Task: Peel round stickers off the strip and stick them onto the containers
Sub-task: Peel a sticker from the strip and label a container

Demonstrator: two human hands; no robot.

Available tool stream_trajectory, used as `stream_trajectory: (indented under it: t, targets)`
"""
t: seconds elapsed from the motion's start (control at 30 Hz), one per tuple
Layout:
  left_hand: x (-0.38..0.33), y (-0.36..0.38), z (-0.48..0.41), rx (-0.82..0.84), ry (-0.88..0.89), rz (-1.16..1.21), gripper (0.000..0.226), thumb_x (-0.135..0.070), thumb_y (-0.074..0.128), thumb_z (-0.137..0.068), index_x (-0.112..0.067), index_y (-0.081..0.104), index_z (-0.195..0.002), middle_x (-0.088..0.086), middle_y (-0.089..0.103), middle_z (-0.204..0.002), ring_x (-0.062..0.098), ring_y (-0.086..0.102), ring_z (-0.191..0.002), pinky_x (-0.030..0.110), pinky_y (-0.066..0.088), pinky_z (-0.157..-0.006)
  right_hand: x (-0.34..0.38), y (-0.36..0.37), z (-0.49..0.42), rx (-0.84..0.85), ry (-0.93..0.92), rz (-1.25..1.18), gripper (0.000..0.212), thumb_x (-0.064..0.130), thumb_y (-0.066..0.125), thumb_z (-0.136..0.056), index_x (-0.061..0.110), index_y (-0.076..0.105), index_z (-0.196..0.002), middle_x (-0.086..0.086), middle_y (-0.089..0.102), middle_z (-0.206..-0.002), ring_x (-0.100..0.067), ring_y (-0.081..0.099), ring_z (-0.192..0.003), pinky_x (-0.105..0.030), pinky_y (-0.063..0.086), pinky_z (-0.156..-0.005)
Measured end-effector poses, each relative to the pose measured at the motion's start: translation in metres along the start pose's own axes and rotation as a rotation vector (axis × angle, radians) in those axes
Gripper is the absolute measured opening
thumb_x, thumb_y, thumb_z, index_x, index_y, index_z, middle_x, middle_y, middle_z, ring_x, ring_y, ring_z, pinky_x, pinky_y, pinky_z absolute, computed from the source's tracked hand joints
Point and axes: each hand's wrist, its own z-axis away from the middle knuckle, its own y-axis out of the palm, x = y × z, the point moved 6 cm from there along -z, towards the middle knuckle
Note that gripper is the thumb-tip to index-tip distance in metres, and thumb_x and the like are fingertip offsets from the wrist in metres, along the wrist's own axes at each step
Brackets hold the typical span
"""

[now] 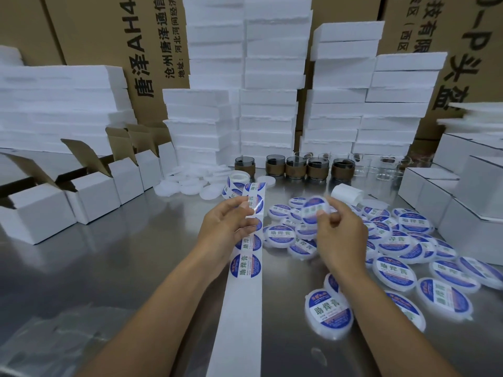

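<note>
A long white backing strip [242, 303] with round blue-and-white stickers runs from the near edge up to a roll [236, 183]. My left hand [227, 224] rests over the strip, its fingertips at a sticker [255, 204] whose edge is lifted. My right hand [337, 229] pinches a round white container [313, 210] bearing a blue sticker, held above the table. Several labelled containers [329, 311] lie scattered to the right on the steel table [136, 268].
Open white cartons [89, 191] line the left side, closed white boxes [462, 202] the right. Plain white lids [187, 183] lie behind the roll. Dark jars [291, 165] and clear glass cups [381, 167] stand before stacked foam blocks [269, 104].
</note>
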Motion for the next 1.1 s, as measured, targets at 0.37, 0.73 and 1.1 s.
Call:
stream_trajectory:
  t: [0.37, 0.73, 1.1]
  targets:
    - [-0.004, -0.040, -0.029, -0.307, 0.053, -0.263, 0.015, -0.008, 0.054, -0.092, -0.022, 0.059, -0.088, 0.003, 0.064, -0.090, 0.012, 0.061, -0.076, 0.022, 0.052, -0.069, -0.003, -0.002, 0.000, 0.057, 0.024, 0.435, 0.039, 0.038, 0.045, -0.094, 0.018, 0.045, -0.126, -0.010, 0.066, -0.096, -0.029, 0.056, -0.098, -0.038, 0.046, -0.079]
    - [-0.010, -0.070, -0.129, -0.285, 0.160, -1.261, 0.031, -0.022, 0.057, -0.092, -0.010, 0.057, -0.121, 0.013, 0.053, -0.128, 0.028, 0.050, -0.115, 0.037, 0.041, -0.097, 0.024, 0.020, 0.007, 0.134, -0.257, 0.704, 0.036, 0.040, 0.035, -0.095, 0.029, 0.045, -0.127, 0.008, 0.065, -0.100, -0.014, 0.050, -0.106, -0.032, 0.033, -0.092]
    - [0.001, -0.063, -0.147, -0.307, 0.090, -1.563, 0.018, -0.029, 0.056, -0.091, -0.014, 0.067, -0.092, 0.013, 0.064, -0.108, 0.035, 0.044, -0.111, 0.037, 0.038, -0.086, 0.026, 0.023, 0.011, 0.184, -0.306, 0.750, 0.031, 0.040, 0.031, -0.096, 0.031, 0.048, -0.121, 0.010, 0.064, -0.100, -0.013, 0.050, -0.106, -0.033, 0.029, -0.095]
